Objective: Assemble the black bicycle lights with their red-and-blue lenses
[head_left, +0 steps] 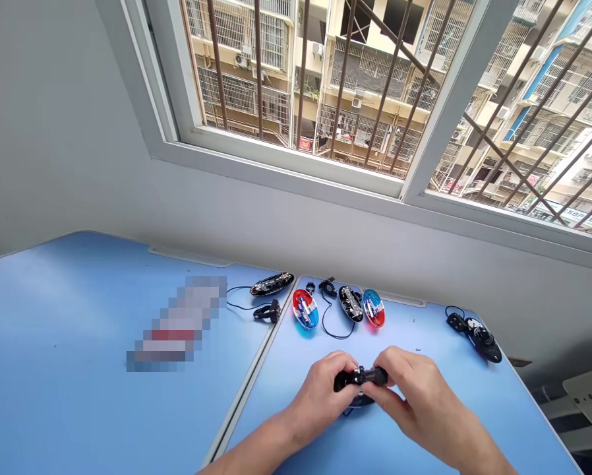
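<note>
Both my hands meet over the near part of the right blue table [474,422]. My left hand [320,396] and my right hand [417,399] are each closed on a small black clamp-like part [361,377] held between them. Under it a dark oval piece [358,399] lies mostly hidden, with a thin wire below. Farther back lie a red-and-blue oval light shell [305,309], a black oval light body [351,303] with a looped wire, and a second red-and-blue shell [374,307].
A black oval unit [271,284] with a wire and a black clamp [267,311] lie on the left blue table [78,316]. Another black unit [476,333] sits at the right. A blurred patch [177,323] covers something. Behind is a barred window [375,99].
</note>
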`<state>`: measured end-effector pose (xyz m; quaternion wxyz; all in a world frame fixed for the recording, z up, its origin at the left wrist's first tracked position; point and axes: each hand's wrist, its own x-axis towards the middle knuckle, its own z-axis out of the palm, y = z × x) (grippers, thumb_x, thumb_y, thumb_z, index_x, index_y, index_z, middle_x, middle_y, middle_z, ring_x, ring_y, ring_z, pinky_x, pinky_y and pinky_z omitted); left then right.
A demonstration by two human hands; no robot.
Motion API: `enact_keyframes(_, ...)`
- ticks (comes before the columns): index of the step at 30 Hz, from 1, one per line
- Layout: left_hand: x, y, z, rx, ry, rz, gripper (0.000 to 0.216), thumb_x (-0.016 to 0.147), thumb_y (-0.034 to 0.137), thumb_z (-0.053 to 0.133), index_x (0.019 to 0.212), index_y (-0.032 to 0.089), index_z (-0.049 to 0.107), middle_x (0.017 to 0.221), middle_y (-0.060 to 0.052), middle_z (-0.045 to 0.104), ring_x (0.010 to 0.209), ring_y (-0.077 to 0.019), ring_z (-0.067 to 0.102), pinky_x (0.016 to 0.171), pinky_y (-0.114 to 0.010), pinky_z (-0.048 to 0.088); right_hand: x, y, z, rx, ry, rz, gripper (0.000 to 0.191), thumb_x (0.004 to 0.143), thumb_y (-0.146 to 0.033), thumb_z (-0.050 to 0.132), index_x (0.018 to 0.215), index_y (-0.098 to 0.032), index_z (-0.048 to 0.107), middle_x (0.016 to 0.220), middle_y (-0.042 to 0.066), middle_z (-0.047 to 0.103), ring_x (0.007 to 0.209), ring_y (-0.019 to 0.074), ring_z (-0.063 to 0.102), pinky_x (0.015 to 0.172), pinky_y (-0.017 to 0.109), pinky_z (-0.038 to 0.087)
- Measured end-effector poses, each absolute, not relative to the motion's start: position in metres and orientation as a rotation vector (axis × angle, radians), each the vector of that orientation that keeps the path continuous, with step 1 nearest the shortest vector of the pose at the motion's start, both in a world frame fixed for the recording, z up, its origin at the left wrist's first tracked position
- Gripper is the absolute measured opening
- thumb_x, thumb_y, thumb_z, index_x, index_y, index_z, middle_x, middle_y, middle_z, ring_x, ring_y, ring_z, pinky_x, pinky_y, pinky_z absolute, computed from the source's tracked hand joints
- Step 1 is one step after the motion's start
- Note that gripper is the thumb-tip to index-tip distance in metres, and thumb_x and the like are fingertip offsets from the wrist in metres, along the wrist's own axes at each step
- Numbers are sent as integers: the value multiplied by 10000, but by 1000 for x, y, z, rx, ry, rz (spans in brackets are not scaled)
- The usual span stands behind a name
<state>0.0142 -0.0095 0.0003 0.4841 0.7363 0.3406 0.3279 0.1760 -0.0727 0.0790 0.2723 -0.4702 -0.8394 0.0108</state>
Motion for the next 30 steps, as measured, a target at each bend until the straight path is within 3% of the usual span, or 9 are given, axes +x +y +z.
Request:
enact_keyframes(3,14,-9,0,1799,852,792,50,729,212,545,710,205,590,781,-12,646,764,-200,573,705,-277,444,172,-71,78,-1246,-2227,1,148,1018,-277,393,946,-200,498,679,-9,556,531,115,485,493,214,372)
enact_keyframes(7,15,-8,-3,1801,869,788,22,696,212,551,681,214,534,717,16,604,718,-189,547,658,-262,425,175,-71,86,-1161,-2286,-20,182,1019,-240,392,1122,-203,537,717,10,607,563,128,534,512,223,414)
enact_keyframes(12,14,-9,-4,1800,857,771,63,687,187,535,730,209,575,799,-4,656,798,-210,579,727,-282,446,187,-76,100,-1080,-2372,296,278,1003,-167,412,1256,-228,511,1078,88,677,898,166,643,743,254,525)
enact_keyframes(15,13,-10,-3,1798,866,760,102,689,172,518,740,208,599,806,-8,667,806,-214,589,733,-287,448,193,-76,100,-1042,-2400,323,333,998,-147,409,1308,-248,478,1070,75,686,912,174,637,760,275,526)
enact_keyframes(24,14,-9,-5,1789,834,776,127,685,150,511,741,209,609,880,-22,691,873,-224,610,801,-302,455,185,-76,95,-1083,-2358,218,157,1018,-207,405,1075,-199,552,776,29,662,652,144,574,582,237,448)
enact_keyframes(30,15,-10,-5,1803,839,785,79,697,169,529,728,209,589,876,-28,689,854,-223,601,781,-303,454,181,-77,86,-1238,-2295,61,191,1010,-304,443,884,-197,539,657,-10,533,546,124,438,511,240,355)
